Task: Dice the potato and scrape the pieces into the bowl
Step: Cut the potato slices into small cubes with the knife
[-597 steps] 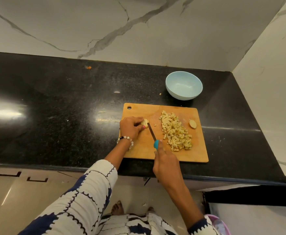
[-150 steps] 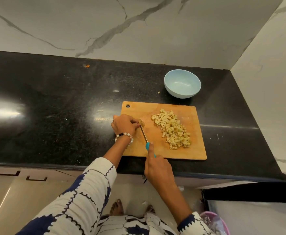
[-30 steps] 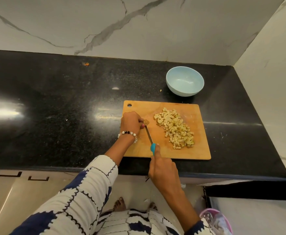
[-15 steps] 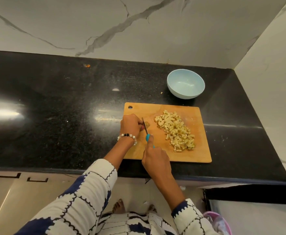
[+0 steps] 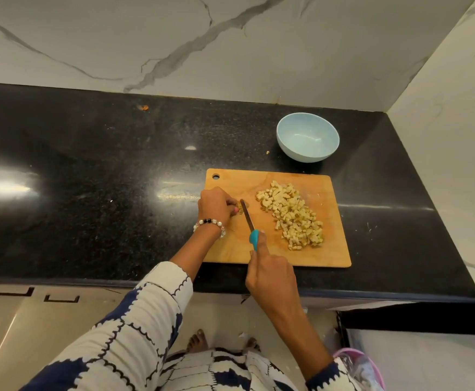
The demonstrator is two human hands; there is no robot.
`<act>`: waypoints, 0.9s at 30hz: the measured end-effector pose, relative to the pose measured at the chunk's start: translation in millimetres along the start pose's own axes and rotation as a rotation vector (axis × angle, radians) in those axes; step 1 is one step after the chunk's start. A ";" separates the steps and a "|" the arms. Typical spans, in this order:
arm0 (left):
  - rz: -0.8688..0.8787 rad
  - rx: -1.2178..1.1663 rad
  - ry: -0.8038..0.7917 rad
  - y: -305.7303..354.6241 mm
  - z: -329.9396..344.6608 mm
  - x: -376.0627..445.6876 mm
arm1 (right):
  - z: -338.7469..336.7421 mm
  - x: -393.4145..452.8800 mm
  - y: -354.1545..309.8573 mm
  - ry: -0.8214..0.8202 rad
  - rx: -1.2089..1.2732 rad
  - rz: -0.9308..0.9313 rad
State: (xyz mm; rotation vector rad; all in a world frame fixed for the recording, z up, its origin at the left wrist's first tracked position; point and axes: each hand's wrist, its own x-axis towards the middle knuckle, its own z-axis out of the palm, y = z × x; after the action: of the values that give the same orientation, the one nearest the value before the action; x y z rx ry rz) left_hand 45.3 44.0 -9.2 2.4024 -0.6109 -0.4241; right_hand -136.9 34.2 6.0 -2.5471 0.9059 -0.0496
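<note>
Meanwhile, the right hand (image 5: 270,273), closed on the knife (image 5: 249,221), had drawn its blade back against the last potato scrap (image 5: 242,206) pinched by the left hand (image 5: 215,206), the diced pile (image 5: 291,214) unmoved on the board (image 5: 335,249), the bowl (image 5: 307,136) empty.

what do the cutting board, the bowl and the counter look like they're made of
Cutting board: looks like wood or bamboo, matte orange-tan with faint grain and a hanging hole in one corner.
Bowl: smooth pale blue with a soft sheen; ceramic or melamine, cannot tell which.
Counter: polished black stone, likely granite, finely speckled and mirroring bright light glare.
</note>
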 end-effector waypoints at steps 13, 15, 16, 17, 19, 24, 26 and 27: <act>0.027 0.054 0.039 -1.7 -2.3 -2.5 | 14.7 19.4 -15.9 -0.092 -0.182 0.022; 0.038 0.077 0.046 -1.5 -2.3 -2.6 | 15.9 25.7 -20.2 -0.094 -0.185 0.015; 0.038 0.083 0.052 -1.0 -2.1 -3.2 | 15.9 28.3 -21.7 -0.096 -0.192 0.015; 0.036 0.089 0.056 -0.4 -1.6 -3.7 | 15.5 29.5 -21.7 -0.105 -0.197 0.012; 0.032 0.096 0.060 0.0 -0.1 -5.3 | 13.8 22.1 -19.2 -0.145 -0.188 0.014; -0.002 0.033 0.056 0.6 -0.5 -4.5 | 14.3 -12.5 -0.4 -0.097 -0.171 -0.019; -0.010 0.007 0.030 -1.4 -2.4 -4.1 | 10.3 -10.9 7.4 -0.075 -0.103 0.005; -0.010 -0.018 0.014 -3.6 -3.5 -3.4 | 7.3 -9.4 9.9 -0.047 -0.066 0.007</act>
State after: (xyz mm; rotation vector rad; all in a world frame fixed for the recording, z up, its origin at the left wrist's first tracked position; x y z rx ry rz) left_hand 45.1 50.0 -8.3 2.3900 -0.5867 -0.4156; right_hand -148.9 35.9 -3.6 -2.5940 0.9123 0.0419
